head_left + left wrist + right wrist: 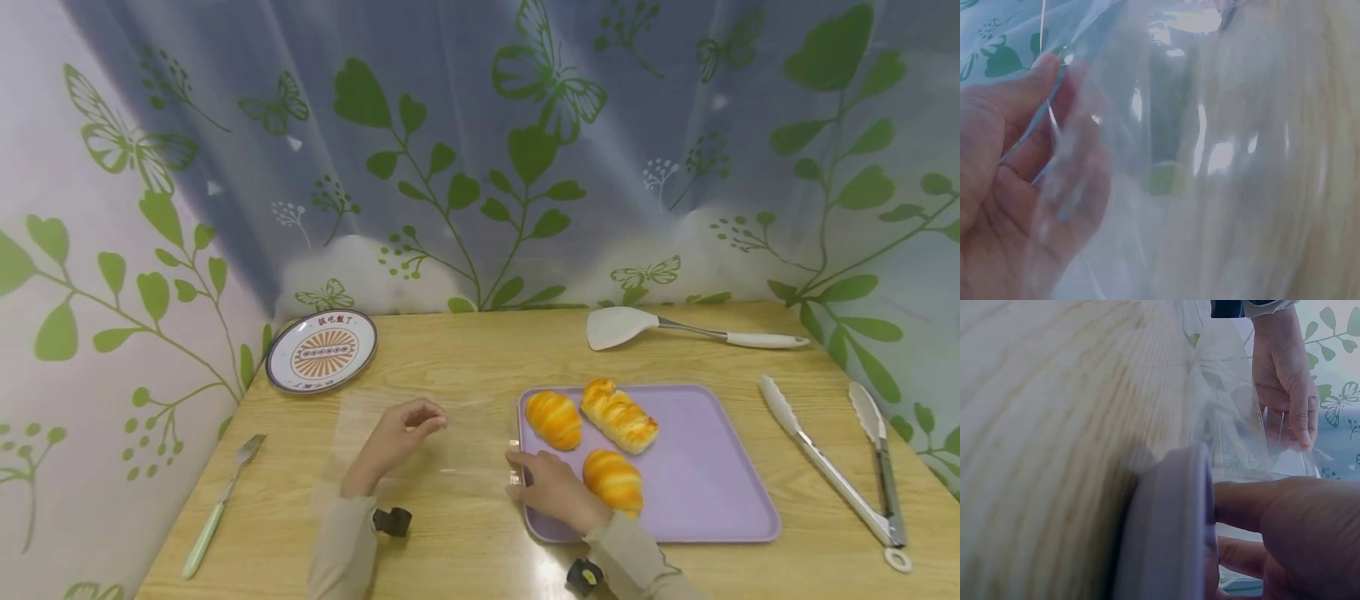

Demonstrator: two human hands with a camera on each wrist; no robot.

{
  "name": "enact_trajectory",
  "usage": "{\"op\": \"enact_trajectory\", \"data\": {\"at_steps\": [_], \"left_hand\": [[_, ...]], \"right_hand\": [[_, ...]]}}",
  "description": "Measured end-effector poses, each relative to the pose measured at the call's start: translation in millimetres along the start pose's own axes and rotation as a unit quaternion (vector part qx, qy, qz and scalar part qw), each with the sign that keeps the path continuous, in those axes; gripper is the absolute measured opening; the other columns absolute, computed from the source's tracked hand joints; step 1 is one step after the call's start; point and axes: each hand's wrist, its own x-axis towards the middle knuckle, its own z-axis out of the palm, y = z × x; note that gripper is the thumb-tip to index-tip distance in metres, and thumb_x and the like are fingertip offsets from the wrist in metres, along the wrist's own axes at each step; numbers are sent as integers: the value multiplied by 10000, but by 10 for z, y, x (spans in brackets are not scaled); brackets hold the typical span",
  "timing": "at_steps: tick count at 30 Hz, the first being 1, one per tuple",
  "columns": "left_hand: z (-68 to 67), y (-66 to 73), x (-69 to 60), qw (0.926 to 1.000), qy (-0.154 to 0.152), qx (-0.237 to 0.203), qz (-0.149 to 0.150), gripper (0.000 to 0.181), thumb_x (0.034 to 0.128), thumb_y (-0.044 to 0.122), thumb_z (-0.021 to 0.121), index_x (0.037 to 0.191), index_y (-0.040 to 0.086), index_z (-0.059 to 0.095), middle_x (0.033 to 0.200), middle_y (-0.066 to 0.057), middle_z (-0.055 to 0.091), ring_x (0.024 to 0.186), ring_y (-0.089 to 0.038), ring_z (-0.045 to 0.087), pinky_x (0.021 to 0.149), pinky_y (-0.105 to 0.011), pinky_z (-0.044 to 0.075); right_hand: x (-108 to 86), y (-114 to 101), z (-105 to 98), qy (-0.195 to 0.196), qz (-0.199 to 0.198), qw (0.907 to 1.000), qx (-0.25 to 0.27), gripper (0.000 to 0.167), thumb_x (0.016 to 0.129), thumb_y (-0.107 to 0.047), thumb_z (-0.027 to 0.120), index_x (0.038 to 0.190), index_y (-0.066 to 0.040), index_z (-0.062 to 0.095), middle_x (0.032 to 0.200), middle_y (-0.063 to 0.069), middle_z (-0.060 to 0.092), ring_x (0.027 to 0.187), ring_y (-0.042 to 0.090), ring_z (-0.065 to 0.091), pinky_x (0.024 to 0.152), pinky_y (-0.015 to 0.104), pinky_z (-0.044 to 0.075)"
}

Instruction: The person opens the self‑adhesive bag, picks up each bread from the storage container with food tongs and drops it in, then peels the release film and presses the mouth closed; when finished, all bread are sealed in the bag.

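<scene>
A clear plastic bag stretches between the two hands, above the table left of the tray. My left hand pinches its edge between thumb and fingers; in the left wrist view the thin film spreads out from that hand. At the bag's other end, my right hand holds its edge with bent fingers, beside the left rim of the lilac tray. On the tray lie two croissant-shaped breads, one upper left and one partly behind the right hand. A longer golden bread lies near the back rim.
A patterned plate stands at the back left, with a green-handled fork in front of it. Behind the tray lies a white spatula. Tongs lie spread at the right. A patterned curtain encloses the table.
</scene>
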Motion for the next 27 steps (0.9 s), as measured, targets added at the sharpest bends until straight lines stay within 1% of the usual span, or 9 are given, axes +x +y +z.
{"op": "enact_trajectory", "data": {"at_steps": [7,10,12,14,17,19,22,24,27], "left_hand": [[17,-70,15,9996,-231,106,-77,229,941,180,637,1070,13,726,1108,-150,727,977,-264,699,952,-422,542],[17,-102,13,9995,-268,-17,-186,210,945,163,635,1047,6,730,1095,-153,729,1009,-284,693,952,-418,545],[22,-125,9,9988,-277,-189,-367,215,946,183,641,1048,15,729,1101,-147,727,1020,-275,687,951,-417,544],[39,-147,5,9975,-277,-352,-554,216,941,203,654,1042,28,729,1094,-139,727,1015,-255,682,949,-410,542],[70,-169,-7,9959,-259,-443,-740,219,928,230,672,1027,43,731,1078,-124,729,1001,-215,669,950,-403,532],[86,-174,-18,9959,-213,-408,-775,215,927,237,674,1020,53,733,1071,-113,731,993,-196,665,950,-400,529],[91,-175,-29,9967,-23,-363,-726,194,920,223,680,1002,57,742,1059,-93,737,974,-165,663,938,-362,526],[83,-179,-25,9977,135,-354,-568,173,915,193,685,990,49,745,1040,-94,739,951,-143,661,919,-322,527],[62,-186,-14,9983,312,-376,-323,163,904,164,697,986,33,748,1015,-96,742,920,-82,653,887,-254,524]], "right_hand": [[26,14,15,59,-149,9999,-15,504,840,-188,732,1288,1,595,1221,266,636,1133,458,581,947,598,470],[49,20,14,77,-286,9996,3,490,853,-190,719,1289,-5,593,1237,242,640,1151,441,583,968,589,470],[63,24,-4,65,-371,9992,134,483,876,-190,696,1310,-14,580,1082,213,686,979,362,646,835,493,545],[49,21,-55,83,-513,9981,343,475,904,-173,666,1339,-15,555,895,148,679,783,239,637,674,358,557],[-18,22,-201,197,-668,9956,634,474,921,-134,638,1360,7,525,698,18,542,579,65,453,475,200,408],[-87,37,-343,392,-710,9948,620,467,918,-121,643,1348,21,527,709,-10,540,581,30,440,479,173,401],[-189,114,-605,856,-486,9942,423,453,908,-127,666,1321,18,548,723,-4,556,605,45,452,494,178,404],[-254,219,-805,1295,-244,9911,186,439,897,-129,684,1296,12,566,722,18,570,606,79,472,493,193,404],[-368,483,-1103,1901,155,9815,-173,428,902,-136,683,1280,28,569,758,83,607,643,137,530,503,212,416]]}}
